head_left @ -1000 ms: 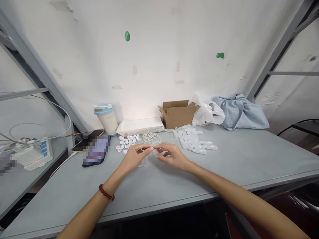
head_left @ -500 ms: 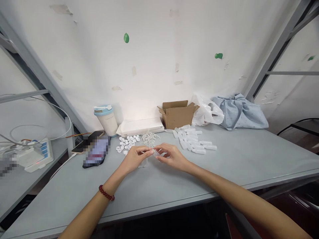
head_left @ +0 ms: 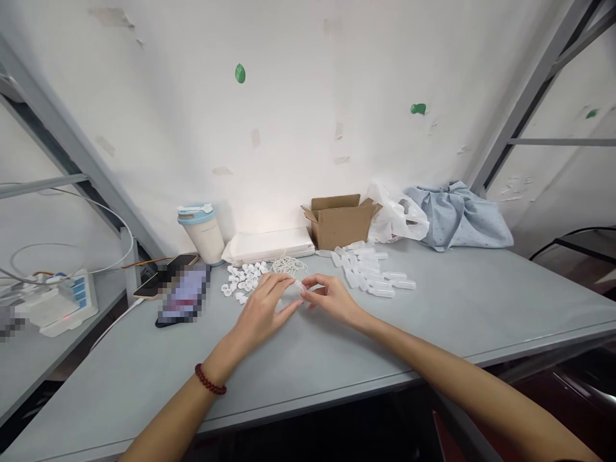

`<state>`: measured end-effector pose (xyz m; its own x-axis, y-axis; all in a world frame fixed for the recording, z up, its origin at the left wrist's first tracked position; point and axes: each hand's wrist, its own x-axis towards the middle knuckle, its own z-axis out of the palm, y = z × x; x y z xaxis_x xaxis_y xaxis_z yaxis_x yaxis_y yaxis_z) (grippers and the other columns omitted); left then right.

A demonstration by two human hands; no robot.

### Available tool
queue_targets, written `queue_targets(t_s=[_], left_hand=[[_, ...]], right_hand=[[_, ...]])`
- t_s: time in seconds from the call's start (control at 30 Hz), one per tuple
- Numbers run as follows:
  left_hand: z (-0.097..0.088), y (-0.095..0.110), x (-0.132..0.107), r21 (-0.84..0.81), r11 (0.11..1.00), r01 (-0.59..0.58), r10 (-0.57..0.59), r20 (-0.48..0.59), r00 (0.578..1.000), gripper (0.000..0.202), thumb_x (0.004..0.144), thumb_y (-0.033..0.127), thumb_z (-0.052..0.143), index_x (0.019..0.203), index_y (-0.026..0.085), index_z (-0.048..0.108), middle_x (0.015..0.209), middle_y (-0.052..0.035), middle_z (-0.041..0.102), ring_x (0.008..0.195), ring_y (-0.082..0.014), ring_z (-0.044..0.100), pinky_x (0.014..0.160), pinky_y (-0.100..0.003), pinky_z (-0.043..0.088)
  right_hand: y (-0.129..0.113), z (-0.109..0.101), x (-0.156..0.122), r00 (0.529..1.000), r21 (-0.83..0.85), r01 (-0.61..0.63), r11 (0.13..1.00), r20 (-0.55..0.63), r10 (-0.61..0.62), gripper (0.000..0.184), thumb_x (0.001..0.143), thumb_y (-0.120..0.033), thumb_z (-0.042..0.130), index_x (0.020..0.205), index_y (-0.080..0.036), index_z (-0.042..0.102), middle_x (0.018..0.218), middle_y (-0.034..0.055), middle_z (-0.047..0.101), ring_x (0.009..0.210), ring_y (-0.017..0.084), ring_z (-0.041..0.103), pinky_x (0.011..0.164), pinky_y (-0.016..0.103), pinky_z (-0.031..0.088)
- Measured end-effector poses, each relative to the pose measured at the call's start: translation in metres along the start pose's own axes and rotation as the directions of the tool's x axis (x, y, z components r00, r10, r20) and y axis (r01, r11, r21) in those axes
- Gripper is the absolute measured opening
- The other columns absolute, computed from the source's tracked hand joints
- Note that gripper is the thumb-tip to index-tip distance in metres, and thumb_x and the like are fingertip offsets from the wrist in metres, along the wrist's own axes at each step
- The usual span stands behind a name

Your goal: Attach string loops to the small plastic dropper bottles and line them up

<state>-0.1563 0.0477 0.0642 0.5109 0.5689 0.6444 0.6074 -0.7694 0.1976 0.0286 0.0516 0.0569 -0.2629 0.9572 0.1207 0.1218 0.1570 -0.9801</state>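
Note:
My right hand [head_left: 330, 298] pinches a small clear plastic vial [head_left: 302, 286] over the grey table [head_left: 433, 308]. My left hand [head_left: 264, 309] hovers just left of it, fingers stretched out and apart, holding nothing. Behind my left hand lie a pile of small white caps [head_left: 243, 278] and a tangle of white string loops [head_left: 287, 264]. A heap of several clear vials [head_left: 373, 269] lies behind my right hand.
A stack of white trays [head_left: 269, 245], an open cardboard box [head_left: 339, 221], a white plastic bag [head_left: 397, 215] and a blue cloth bundle [head_left: 459, 215] line the wall. A lidded cup [head_left: 201, 232] and phones [head_left: 183, 292] lie left; a power strip [head_left: 58, 301] sits on the side shelf.
My left hand let go of the vial and opened its fingers, dropping slightly. My right hand keeps the vial. The view shifted slightly.

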Motion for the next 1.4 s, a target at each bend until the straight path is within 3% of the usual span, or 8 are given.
queue_targets(t_s=[0.3,0.47,0.67,0.8,1.07,1.4], left_hand=[[0.004,0.003,-0.001,0.028,0.999,0.03,-0.032,0.089,0.995,0.032,0.082,0.036,0.058,0.108,0.018,0.054,0.106,-0.0104,0.059,0.101,-0.0255,0.05,0.086,-0.041,0.045],[0.002,0.001,-0.001,0.016,0.996,0.091,-0.093,0.159,0.983,0.03,0.078,0.025,0.057,0.108,0.018,0.052,0.108,-0.0099,0.058,0.104,-0.0263,0.048,0.089,-0.043,0.043],[-0.015,0.0,0.001,-0.052,0.956,0.287,-0.25,0.359,0.899,0.038,0.072,0.026,0.059,0.108,0.02,0.05,0.106,-0.0082,0.054,0.104,-0.0272,0.046,0.085,-0.041,0.044],[-0.016,-0.004,-0.002,-0.069,0.937,0.342,-0.279,0.44,0.853,0.039,0.071,0.027,0.058,0.108,0.019,0.05,0.107,-0.0092,0.05,0.106,-0.0276,0.045,0.088,-0.042,0.043],[-0.016,-0.006,-0.004,-0.06,0.939,0.338,-0.269,0.479,0.835,0.038,0.071,0.025,0.053,0.108,0.021,0.049,0.114,-0.0096,0.051,0.114,-0.0294,0.041,0.094,-0.046,0.037],[-0.016,-0.004,-0.003,-0.046,0.942,0.333,-0.269,0.494,0.827,0.036,0.073,0.028,0.053,0.108,0.02,0.05,0.113,-0.0094,0.053,0.111,-0.0293,0.041,0.092,-0.046,0.037]], right_hand=[[0.013,0.006,0.003,0.999,0.048,0.0,0.999,0.035,-0.002,0.026,0.076,-0.03,0.061,0.096,-0.017,0.052,0.096,0.0055,0.059,0.07,0.015,0.065,0.063,0.029,0.053],[0.014,0.006,0.002,0.995,-0.017,0.029,0.999,0.099,-0.027,0.027,0.076,-0.024,0.06,0.1,-0.016,0.051,0.102,0.0068,0.059,0.077,0.015,0.065,0.07,0.03,0.052],[0.008,0.004,-0.001,0.977,-0.181,0.109,0.977,0.202,-0.072,0.024,0.076,-0.013,0.055,0.1,-0.013,0.056,0.101,0.0095,0.063,0.092,0.018,0.063,0.082,0.034,0.049],[0.006,0.003,-0.001,0.96,-0.293,0.196,0.936,0.252,-0.122,0.024,0.076,-0.012,0.054,0.098,-0.014,0.062,0.102,0.0094,0.065,0.094,0.019,0.061,0.082,0.035,0.049],[0.006,0.002,-0.002,0.944,-0.312,0.233,0.921,0.299,-0.138,0.031,0.077,-0.013,0.054,0.105,-0.017,0.063,0.109,0.0074,0.066,0.098,0.02,0.06,0.084,0.036,0.048],[0.009,0.002,-0.002,0.938,-0.325,0.257,0.91,0.309,-0.155,0.03,0.076,-0.015,0.056,0.106,-0.017,0.063,0.108,0.0075,0.066,0.095,0.02,0.061,0.084,0.036,0.048]])
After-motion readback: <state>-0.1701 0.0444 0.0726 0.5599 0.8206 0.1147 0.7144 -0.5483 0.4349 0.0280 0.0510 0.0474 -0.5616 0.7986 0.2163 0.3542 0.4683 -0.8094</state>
